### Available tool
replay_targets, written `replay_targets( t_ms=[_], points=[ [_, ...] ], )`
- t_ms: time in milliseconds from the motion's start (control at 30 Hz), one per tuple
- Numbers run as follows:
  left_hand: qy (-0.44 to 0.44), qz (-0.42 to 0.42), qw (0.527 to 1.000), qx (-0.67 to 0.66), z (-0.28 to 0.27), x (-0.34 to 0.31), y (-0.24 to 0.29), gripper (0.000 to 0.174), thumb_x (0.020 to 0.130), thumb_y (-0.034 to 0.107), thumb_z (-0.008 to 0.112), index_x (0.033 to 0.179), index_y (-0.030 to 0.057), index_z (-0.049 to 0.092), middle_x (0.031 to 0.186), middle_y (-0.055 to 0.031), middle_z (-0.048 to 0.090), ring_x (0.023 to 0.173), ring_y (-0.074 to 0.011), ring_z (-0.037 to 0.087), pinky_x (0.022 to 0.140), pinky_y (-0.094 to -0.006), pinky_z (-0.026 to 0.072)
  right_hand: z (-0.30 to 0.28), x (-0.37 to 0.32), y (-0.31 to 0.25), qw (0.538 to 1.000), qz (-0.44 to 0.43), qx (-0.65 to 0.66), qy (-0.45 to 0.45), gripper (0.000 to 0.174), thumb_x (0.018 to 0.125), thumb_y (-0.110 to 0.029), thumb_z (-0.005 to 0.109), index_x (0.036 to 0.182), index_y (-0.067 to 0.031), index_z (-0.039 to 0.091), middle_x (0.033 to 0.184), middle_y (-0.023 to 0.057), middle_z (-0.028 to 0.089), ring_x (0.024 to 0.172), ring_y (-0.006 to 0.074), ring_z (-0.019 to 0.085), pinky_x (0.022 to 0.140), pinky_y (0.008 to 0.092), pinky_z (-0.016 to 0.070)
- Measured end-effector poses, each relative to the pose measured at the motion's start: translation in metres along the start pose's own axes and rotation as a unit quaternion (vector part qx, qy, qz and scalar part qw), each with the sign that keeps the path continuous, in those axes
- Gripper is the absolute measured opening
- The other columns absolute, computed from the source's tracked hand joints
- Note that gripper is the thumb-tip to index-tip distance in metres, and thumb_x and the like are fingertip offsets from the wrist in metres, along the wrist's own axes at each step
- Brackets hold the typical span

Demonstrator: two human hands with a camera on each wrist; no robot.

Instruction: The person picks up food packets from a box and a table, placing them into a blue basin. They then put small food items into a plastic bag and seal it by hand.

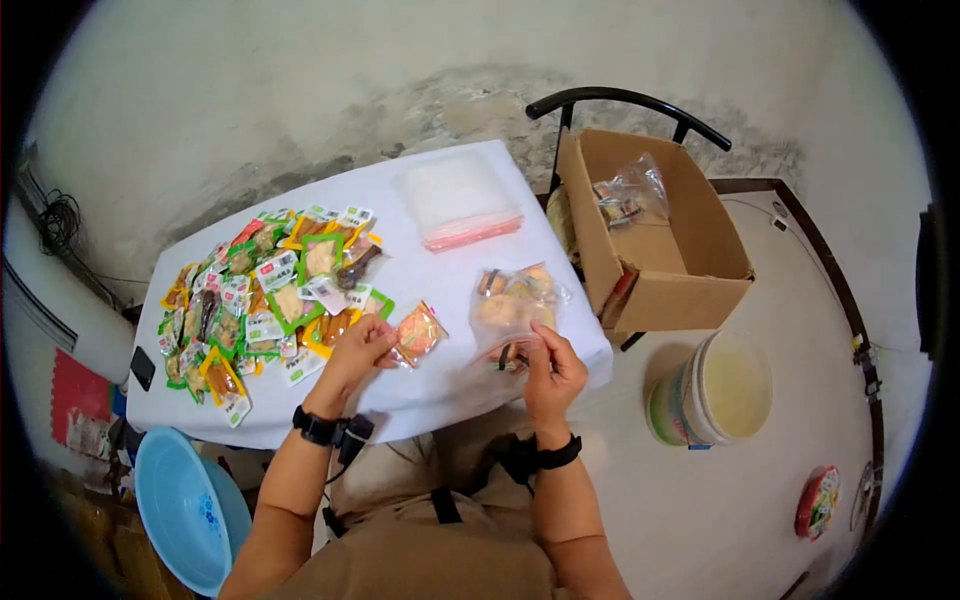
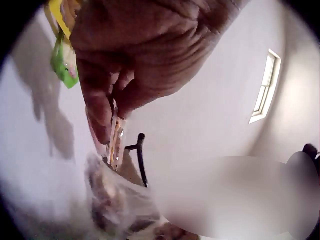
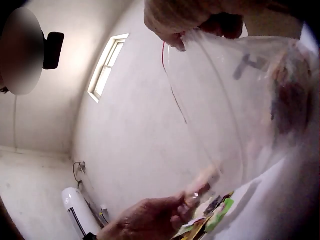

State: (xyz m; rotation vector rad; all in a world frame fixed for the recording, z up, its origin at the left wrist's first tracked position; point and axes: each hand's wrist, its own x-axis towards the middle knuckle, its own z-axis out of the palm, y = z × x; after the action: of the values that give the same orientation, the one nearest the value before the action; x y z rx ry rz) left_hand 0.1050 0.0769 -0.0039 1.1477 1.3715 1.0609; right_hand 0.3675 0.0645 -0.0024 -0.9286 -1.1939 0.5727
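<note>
Over the surface point(image 1: 445, 275), an orange packet point(image 1: 418, 336) is pinched by the left grip point(image 1: 358, 352) and a clear bag point(image 1: 505, 334) by the right grip point(image 1: 555, 380), though the packet could be snagged or dropped if the bag's limp film is not held apart

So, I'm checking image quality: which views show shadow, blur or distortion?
Head: black curved corners, lens bowing; left wrist: left hand dark, shadow across the white tablecloth, blurred patch lower right; right wrist: blurred patch upper left, bright window, clear bag hazy.
</note>
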Motion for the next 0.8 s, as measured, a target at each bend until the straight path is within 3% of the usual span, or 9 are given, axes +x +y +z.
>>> replay_targets(
  t_ms=[133, 267, 333, 400, 500, 567, 667, 767, 800],
  points=[
    [-0.086, -0.012, 0.991, -0.103, 0.001, -0.046, 0.021, 0.015, 0.086, 0.019, 0.062, 0.088, 0.0074, 0.052, 0.076, -0.0024, 0.061, 0.062, -0.0095, 0.060, 0.051, -0.0209, 0.0476, 0.002, -0.002, 0.003, 1.000, -0.007, -0.017, -0.001, 0.018, 0.085, -0.002, 0.058, 0.101, 0.0031, 0.064, 0.083, 0.0066, 0.066, 0.071, 0.0084, 0.058, 0.065, 0.0203, 0.0461],
    [-0.206, -0.127, 0.964, -0.110, 0.044, -0.067, 0.019, 0.015, 0.087, 0.022, 0.061, 0.090, 0.0098, 0.052, 0.079, -0.0032, 0.063, 0.067, -0.0129, 0.064, 0.053, -0.0208, 0.0466, -0.001, -0.005, 0.004, 0.999, -0.034, -0.018, -0.023, 0.018, 0.083, 0.001, 0.058, 0.099, 0.0022, 0.065, 0.079, 0.0058, 0.066, 0.064, 0.0072, 0.055, 0.058, 0.0203, 0.0443],
    [-0.208, -0.142, 0.960, -0.119, 0.066, -0.068, 0.016, 0.014, 0.088, 0.022, 0.059, 0.091, 0.0107, 0.051, 0.079, -0.0036, 0.063, 0.067, -0.0133, 0.064, 0.052, -0.0207, 0.0463, -0.002, -0.004, 0.003, 0.998, -0.040, -0.022, -0.031, 0.018, 0.081, 0.002, 0.059, 0.098, 0.0016, 0.066, 0.077, 0.0058, 0.065, 0.061, 0.0069, 0.054, 0.055, 0.0201, 0.0433],
    [-0.111, -0.170, 0.954, -0.219, 0.081, -0.064, 0.011, 0.012, 0.089, 0.018, 0.057, 0.092, 0.0082, 0.052, 0.077, -0.0054, 0.064, 0.063, -0.0158, 0.065, 0.045, -0.0201, 0.0458, -0.005, -0.002, 0.001, 0.990, -0.107, -0.080, -0.042, 0.019, 0.077, 0.003, 0.062, 0.095, -0.0006, 0.067, 0.070, 0.0064, 0.063, 0.054, 0.0080, 0.053, 0.050, 0.0207, 0.0406],
    [-0.078, -0.105, 0.960, -0.246, 0.093, -0.046, 0.003, 0.012, 0.092, 0.018, 0.054, 0.096, 0.0077, 0.051, 0.084, -0.0056, 0.064, 0.071, -0.0159, 0.064, 0.056, -0.0228, 0.0488, -0.007, -0.002, -0.007, 0.988, -0.114, -0.089, -0.061, 0.020, 0.074, 0.001, 0.065, 0.093, -0.0021, 0.067, 0.063, 0.0101, 0.058, 0.048, 0.0176, 0.053, 0.047, 0.0262, 0.0414],
    [-0.052, -0.073, 0.960, -0.264, 0.102, -0.038, 0.004, 0.013, 0.092, 0.019, 0.053, 0.099, 0.0074, 0.051, 0.087, -0.0059, 0.064, 0.073, -0.0156, 0.064, 0.060, -0.0236, 0.0494, -0.005, -0.003, 0.000, 0.983, -0.142, -0.094, -0.072, 0.020, 0.074, 0.002, 0.064, 0.093, -0.0025, 0.067, 0.061, 0.0082, 0.058, 0.047, 0.0149, 0.050, 0.046, 0.0247, 0.0393],
    [-0.084, -0.055, 0.974, -0.205, 0.109, -0.032, 0.007, 0.017, 0.091, 0.014, 0.054, 0.105, 0.0058, 0.050, 0.093, -0.0061, 0.063, 0.081, -0.0160, 0.062, 0.065, -0.0257, 0.0499, -0.004, 0.000, -0.002, 0.976, -0.177, -0.098, -0.078, 0.021, 0.073, 0.004, 0.063, 0.093, -0.0030, 0.067, 0.058, 0.0064, 0.055, 0.045, 0.0131, 0.047, 0.044, 0.0240, 0.0370],
    [-0.125, 0.005, 0.992, -0.021, 0.109, -0.035, 0.006, 0.025, 0.087, 0.009, 0.059, 0.110, 0.0037, 0.050, 0.095, -0.0064, 0.062, 0.081, -0.0174, 0.061, 0.066, -0.0282, 0.0503, -0.005, -0.002, -0.003, 0.983, -0.155, -0.076, -0.063, 0.021, 0.073, 0.004, 0.063, 0.093, -0.0027, 0.066, 0.056, 0.0066, 0.054, 0.044, 0.0156, 0.047, 0.044, 0.0253, 0.0368],
    [-0.105, 0.072, 0.985, 0.118, 0.109, -0.033, 0.011, 0.029, 0.084, 0.007, 0.061, 0.111, 0.0039, 0.051, 0.099, -0.0081, 0.061, 0.083, -0.0192, 0.061, 0.067, -0.0294, 0.0505, -0.004, -0.003, -0.003, 0.989, -0.130, -0.054, -0.051, 0.021, 0.073, 0.004, 0.062, 0.092, -0.0023, 0.066, 0.057, 0.0068, 0.054, 0.044, 0.0171, 0.047, 0.043, 0.0259, 0.0369]
  ],
)
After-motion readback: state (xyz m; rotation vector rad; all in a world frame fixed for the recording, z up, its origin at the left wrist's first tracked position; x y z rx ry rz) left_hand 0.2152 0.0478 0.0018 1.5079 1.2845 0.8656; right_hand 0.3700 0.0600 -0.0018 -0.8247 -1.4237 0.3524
